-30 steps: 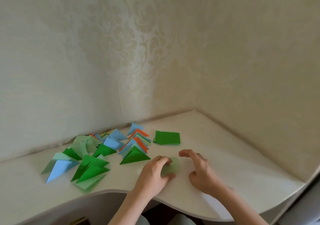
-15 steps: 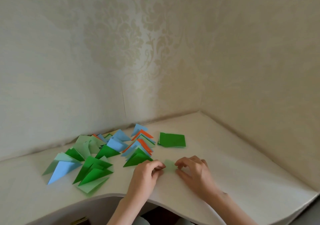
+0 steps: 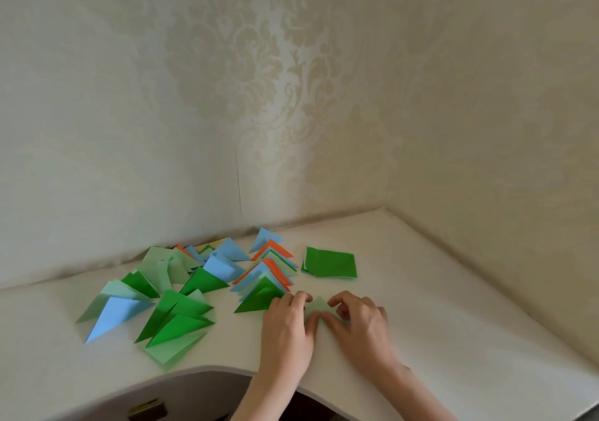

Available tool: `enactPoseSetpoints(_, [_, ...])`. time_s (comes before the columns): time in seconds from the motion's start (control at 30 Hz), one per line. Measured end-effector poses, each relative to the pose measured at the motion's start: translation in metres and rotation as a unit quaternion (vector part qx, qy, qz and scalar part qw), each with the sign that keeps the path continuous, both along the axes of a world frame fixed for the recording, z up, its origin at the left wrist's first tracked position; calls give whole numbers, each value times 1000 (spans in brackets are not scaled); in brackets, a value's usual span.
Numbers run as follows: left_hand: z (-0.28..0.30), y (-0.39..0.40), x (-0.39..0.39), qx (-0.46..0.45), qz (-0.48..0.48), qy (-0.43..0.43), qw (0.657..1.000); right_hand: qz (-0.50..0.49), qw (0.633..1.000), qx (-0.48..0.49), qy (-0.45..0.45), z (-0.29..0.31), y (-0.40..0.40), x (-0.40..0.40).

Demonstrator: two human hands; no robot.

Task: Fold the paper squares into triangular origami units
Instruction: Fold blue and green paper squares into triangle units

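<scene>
Patterned cream wallpaper meets in a corner behind the white table (image 3: 453,339). Both hands work one pale green paper (image 3: 319,307) near the table's front edge: the left hand (image 3: 285,323) and right hand (image 3: 359,323) have curled fingers pinching and pressing it, its peak showing between them. Many folded triangles (image 3: 181,291) lie fanned out to the left, so much is done; a stack of green squares (image 3: 330,262) just beyond the hands is still to fold. Compared with a second ago, the paper shows less, a flat sheet then, and the hands have closed in around it.
</scene>
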State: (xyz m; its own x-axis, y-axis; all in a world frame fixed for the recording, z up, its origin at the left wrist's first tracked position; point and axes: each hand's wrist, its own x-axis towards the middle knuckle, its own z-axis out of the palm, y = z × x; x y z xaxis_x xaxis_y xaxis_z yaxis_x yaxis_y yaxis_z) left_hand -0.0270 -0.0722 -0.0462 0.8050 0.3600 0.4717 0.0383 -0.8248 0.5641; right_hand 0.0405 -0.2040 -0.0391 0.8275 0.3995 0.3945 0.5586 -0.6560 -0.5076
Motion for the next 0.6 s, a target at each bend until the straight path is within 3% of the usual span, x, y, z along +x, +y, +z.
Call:
enactPoseSetpoints(0.4, [1, 13, 1, -114, -29, 12, 993, -2, 986, 40, 160, 7, -1, 12])
enactPoseSetpoints(0.6, [5, 18, -2, -151, -35, 20, 988, 30, 983, 84, 163, 7, -7, 12])
